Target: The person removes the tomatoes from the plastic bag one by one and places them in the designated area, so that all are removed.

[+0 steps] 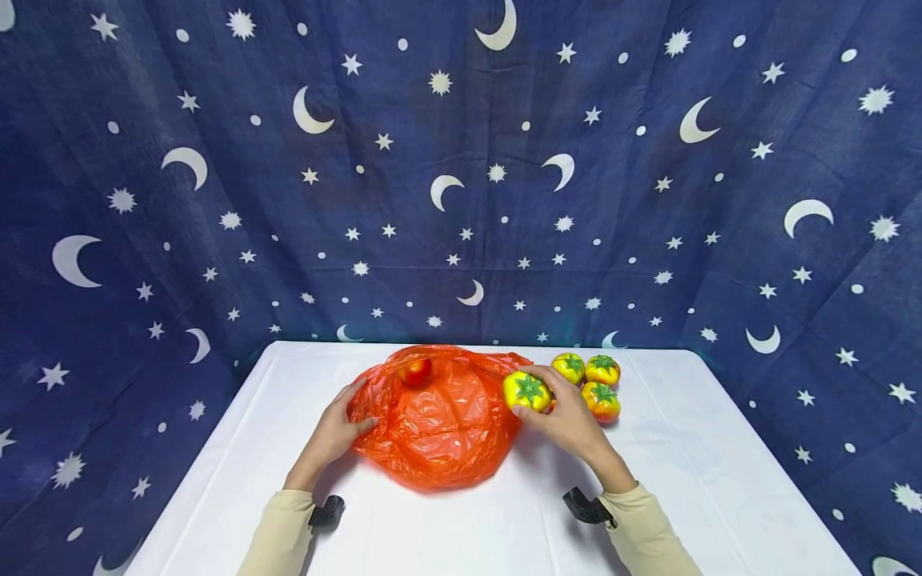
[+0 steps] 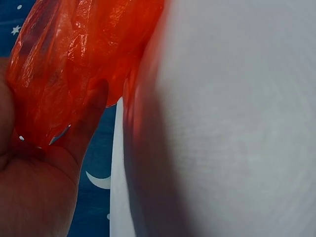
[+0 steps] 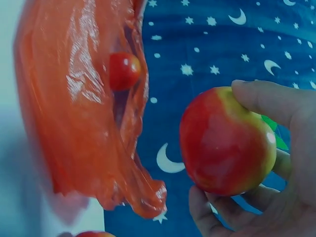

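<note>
An open red plastic bag point(image 1: 432, 472) lies crumpled on the white table. My left hand point(image 1: 334, 432) holds its left edge, the thumb on the near side; in the left wrist view the thin film point(image 2: 54, 64) lies between thumb and fingers. A red tomato point(image 1: 415, 371) sits in the bag's mouth toward the back. Beside the bag's right rim, my right hand point(image 1: 572, 420) grips a yellow-and-red tomato point(image 1: 527, 390) with a green star-shaped top. The right wrist view shows this tomato point(image 3: 224, 143) between thumb and fingers, apart from the bag.
Behind my right hand stand three more tomatoes: a yellow one point(image 1: 568, 368), an orange-yellow one point(image 1: 603, 370) and a redder one point(image 1: 601, 402). A white cloth covers the table point(image 1: 461, 536). A blue curtain point(image 1: 403, 224) with moons and stars hangs behind it.
</note>
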The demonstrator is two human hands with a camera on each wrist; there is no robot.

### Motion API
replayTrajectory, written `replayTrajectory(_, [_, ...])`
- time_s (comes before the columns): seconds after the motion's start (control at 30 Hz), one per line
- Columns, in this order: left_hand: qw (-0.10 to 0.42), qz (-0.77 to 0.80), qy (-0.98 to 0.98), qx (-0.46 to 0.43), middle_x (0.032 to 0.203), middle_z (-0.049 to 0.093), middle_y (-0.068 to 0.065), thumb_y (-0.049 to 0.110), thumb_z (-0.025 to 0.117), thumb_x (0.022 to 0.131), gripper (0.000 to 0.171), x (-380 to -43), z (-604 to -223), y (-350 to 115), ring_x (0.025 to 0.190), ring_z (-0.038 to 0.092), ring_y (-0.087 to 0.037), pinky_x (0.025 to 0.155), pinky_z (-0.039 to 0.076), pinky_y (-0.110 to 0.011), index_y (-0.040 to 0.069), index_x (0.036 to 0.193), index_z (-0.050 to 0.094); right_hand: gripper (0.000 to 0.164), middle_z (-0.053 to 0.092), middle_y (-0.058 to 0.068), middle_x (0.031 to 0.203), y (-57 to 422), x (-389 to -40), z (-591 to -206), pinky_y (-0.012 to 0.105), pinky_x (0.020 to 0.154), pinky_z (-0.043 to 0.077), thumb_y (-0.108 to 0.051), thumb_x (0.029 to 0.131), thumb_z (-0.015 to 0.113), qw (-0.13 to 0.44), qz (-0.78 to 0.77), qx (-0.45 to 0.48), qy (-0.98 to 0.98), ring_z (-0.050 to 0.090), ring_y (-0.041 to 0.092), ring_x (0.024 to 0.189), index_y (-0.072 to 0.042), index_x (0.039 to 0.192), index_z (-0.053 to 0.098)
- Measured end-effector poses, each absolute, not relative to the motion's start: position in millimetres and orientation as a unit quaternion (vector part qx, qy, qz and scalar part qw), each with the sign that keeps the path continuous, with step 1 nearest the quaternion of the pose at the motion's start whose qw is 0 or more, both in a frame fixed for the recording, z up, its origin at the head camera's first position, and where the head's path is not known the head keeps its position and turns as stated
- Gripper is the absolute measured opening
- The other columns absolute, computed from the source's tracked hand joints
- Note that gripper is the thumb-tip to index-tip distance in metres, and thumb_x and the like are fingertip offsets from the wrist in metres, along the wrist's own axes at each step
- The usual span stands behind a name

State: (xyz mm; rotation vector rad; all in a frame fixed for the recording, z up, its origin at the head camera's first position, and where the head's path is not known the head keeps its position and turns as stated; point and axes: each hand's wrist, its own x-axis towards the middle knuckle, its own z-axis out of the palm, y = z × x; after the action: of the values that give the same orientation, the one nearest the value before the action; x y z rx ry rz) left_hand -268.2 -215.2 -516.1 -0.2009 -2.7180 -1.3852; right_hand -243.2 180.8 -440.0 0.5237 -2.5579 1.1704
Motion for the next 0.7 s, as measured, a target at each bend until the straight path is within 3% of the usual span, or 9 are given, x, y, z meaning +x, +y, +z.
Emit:
replayTrajectory(0.2, [0.030, -0.465, -0.883, -0.055, 0.156, 0.032, -0.023, 0.007, 0.074, 0.082, 0.081, -270, -514, -217, 0.146, 0.027, -0.045, 0.120, 0.021, -0.060, 0.007, 0.152, 0.034, 0.060, 0.064, 0.007, 0.126, 192, -247, -434, 0.044, 0.093, 0.052, -0.017, 0.075, 0.081, 0.143, 0.411, 0.159, -0.886, 0.062, 0.025, 0.109, -0.017, 0.131, 0.059])
replayTrajectory(0.4, [0.024, -0.459, -0.887, -0.049, 0.157, 0.032, -0.021, 0.008, 0.074, 0.083, 0.081, -271, -515, -217, 0.146, 0.027, -0.043, 0.121, 0.020, -0.058, 0.008, 0.153, 0.033, 0.059, 0.062, 0.008, 0.127, 200, -250, -430, 0.043, 0.092, 0.052, -0.019, 0.077, 0.082, 0.137, 0.405, 0.144, -0.892, 0.061, 0.026, 0.108, -0.019, 0.131, 0.058])
replayTrajectory(0.7, [0.064, -0.451, -0.888, -0.066, 0.152, 0.037, -0.026, 0.008, 0.076, 0.079, 0.081, -269, -517, -217, 0.140, 0.032, -0.050, 0.116, 0.025, -0.064, 0.005, 0.150, 0.038, 0.060, 0.058, 0.010, 0.134, 214, -255, -433, 0.043, 0.093, 0.051, -0.020, 0.079, 0.081, 0.126, 0.416, 0.125, -0.892, 0.058, 0.028, 0.112, -0.015, 0.133, 0.056])
